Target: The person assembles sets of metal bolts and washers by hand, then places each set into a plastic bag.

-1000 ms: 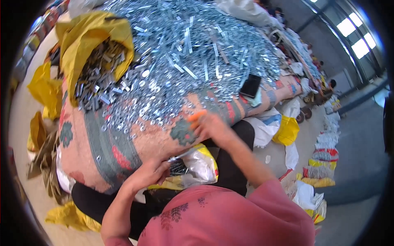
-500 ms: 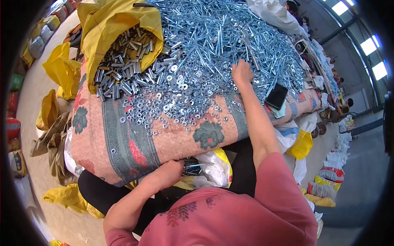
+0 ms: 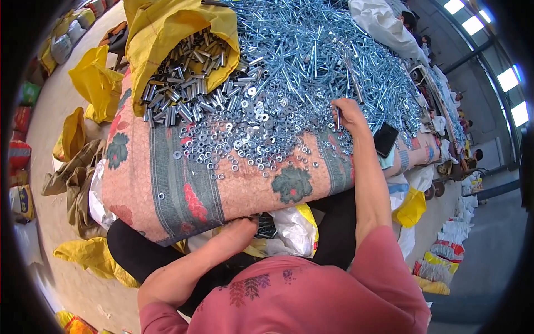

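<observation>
My right hand (image 3: 351,114) pinches a slim silver bolt (image 3: 338,118) at the near right side of the heap, its shank pointing down. Beyond it spreads a large pile of long bolts (image 3: 311,50). Loose washers and nuts (image 3: 261,125) lie scattered to the left of that hand. My left hand (image 3: 241,232) is closed below the table's near edge, beside an open white and yellow bag (image 3: 295,229) between my legs. Dark metal pieces (image 3: 266,225) show inside the bag. The left fingertips are hidden, so whatever they hold cannot be made out.
A yellow sack (image 3: 153,39) spills short metal tubes (image 3: 186,103) at the far left of the flowered cloth (image 3: 245,195). Right of my right forearm lies a black phone (image 3: 385,139). More sacks (image 3: 92,80) stand on the floor; other people sit far right.
My right hand has drawn back toward me from the bolt pile, and a bolt now shows in its fingers. My left hand stays by the bag; the whole view has shifted slightly.
</observation>
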The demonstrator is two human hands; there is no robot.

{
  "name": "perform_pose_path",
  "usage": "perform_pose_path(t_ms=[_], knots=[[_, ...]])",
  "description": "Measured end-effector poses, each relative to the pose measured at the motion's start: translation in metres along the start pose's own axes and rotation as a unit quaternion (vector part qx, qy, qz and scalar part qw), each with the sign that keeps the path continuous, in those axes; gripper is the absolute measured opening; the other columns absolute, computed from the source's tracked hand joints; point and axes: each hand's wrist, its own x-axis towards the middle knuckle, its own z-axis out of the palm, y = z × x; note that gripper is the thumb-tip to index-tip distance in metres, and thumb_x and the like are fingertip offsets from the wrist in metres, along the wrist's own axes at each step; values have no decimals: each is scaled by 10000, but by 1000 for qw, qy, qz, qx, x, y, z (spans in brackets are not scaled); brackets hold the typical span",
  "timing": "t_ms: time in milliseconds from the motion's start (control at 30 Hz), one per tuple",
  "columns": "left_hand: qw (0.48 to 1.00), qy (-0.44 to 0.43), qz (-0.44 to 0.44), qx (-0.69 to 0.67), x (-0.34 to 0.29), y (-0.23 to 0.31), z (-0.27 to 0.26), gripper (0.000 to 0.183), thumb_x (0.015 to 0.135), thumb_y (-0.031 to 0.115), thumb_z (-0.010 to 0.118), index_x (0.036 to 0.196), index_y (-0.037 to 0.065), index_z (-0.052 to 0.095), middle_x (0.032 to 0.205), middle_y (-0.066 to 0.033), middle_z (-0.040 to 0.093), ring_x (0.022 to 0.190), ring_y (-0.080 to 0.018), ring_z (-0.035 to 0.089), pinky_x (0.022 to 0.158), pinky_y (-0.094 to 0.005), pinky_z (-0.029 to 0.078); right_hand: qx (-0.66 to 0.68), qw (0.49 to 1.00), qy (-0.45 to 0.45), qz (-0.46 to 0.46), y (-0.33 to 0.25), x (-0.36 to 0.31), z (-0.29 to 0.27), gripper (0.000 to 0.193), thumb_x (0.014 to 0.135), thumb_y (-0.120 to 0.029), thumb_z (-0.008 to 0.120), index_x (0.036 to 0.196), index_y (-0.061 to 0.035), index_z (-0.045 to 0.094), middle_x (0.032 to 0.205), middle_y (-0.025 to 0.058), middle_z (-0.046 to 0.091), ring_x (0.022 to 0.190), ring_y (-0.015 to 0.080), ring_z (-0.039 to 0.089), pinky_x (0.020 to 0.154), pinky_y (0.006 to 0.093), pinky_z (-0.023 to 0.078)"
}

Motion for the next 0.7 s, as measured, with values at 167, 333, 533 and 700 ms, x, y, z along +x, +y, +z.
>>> perform_pose_path(t_ms=[167, 333, 533, 700], knots=[[1000, 1, -7, 10, 7, -1, 7, 189, 738, -27, 483, 919, -72, 515, 779, -263, 614, 763, -394, 628, 648, -462, 506, 96, 993, -60, -21, -13, -33, 33, 163, 788, -59, 567, 934, 5, 535, 775, 65, 575, 562, 88, 513, 393, 201, 362], [997, -64, 26, 31, 11, -4, 15, 156, 740, -10, 499, 884, -56, 538, 804, -244, 624, 778, -375, 633, 662, -450, 511, -112, 986, 29, -120, -24, -9, 63, 240, 780, -44, 500, 1005, 19, 554, 776, 108, 604, 552, 89, 517, 448, 226, 399], [997, 8, 42, 62, 3, 0, 7, 153, 765, 13, 508, 885, -39, 587, 801, -217, 639, 775, -332, 652, 659, -404, 533, -446, 853, 119, -243, -31, 7, 96, 477, 746, -480, 612, 960, -53, 600, 885, 185, 644, 892, 347, 611, 755, 434, 455], [997, -3, 37, 66, 1, -1, 11, 155, 743, 23, 532, 878, -38, 578, 786, -213, 633, 777, -330, 647, 667, -402, 528, -523, 807, 99, -256, -46, 10, 94, 441, 750, -446, 641, 899, -35, 581, 841, 171, 642, 787, 306, 635, 679, 403, 478]])
